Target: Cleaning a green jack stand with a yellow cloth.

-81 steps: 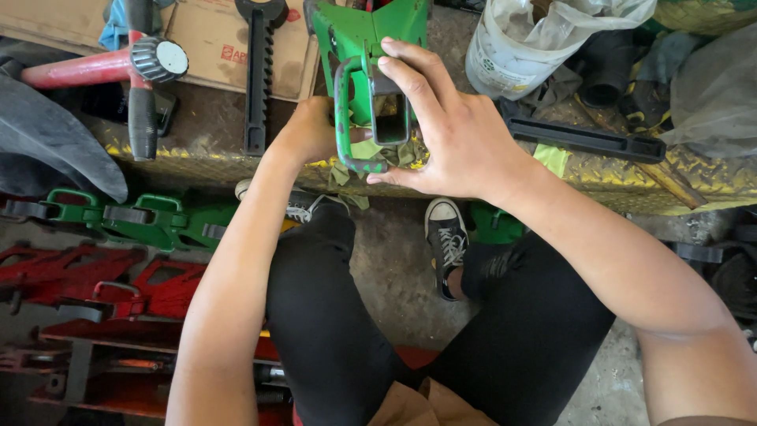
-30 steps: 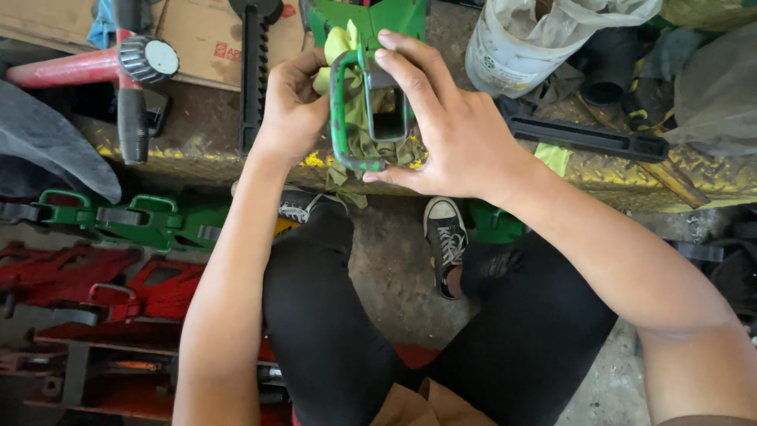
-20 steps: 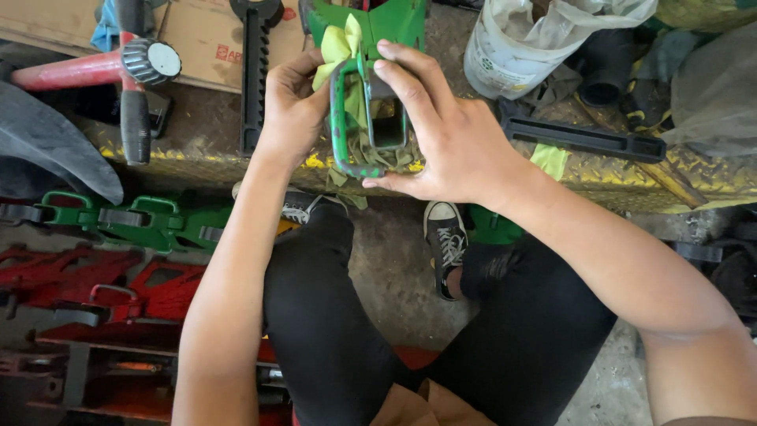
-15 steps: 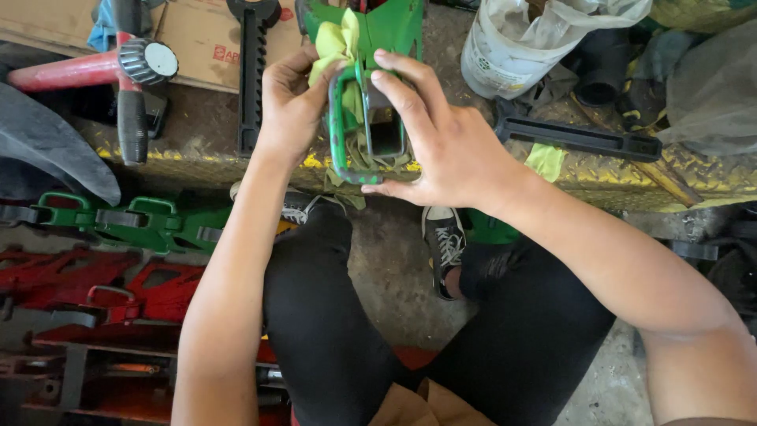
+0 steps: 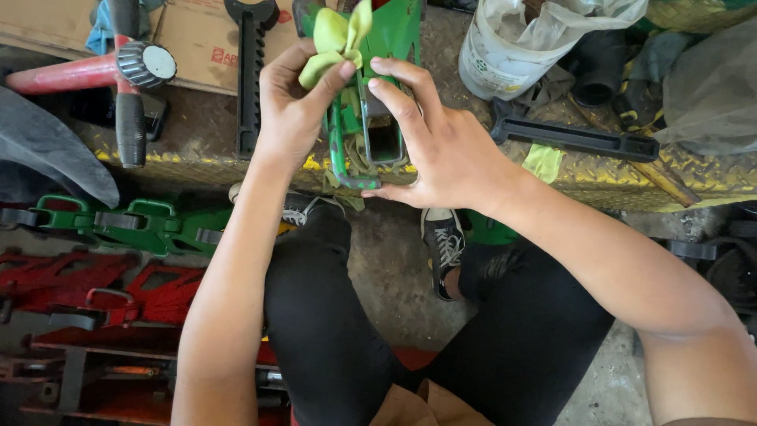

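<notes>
Green metal part point(image 5: 371, 118) between hands; left hand point(image 5: 293, 110) pinches cloth point(image 5: 335, 39).

Workshop: red and green jack parts point(image 5: 118, 260) on grimy floor, checker-plate bench point(image 5: 631, 177).

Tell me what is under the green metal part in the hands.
Under the green metal part lies a yellow-edged checker-plate platform, with frayed rag scraps at its lower end. The left hand and right hand hide the rest.
</notes>
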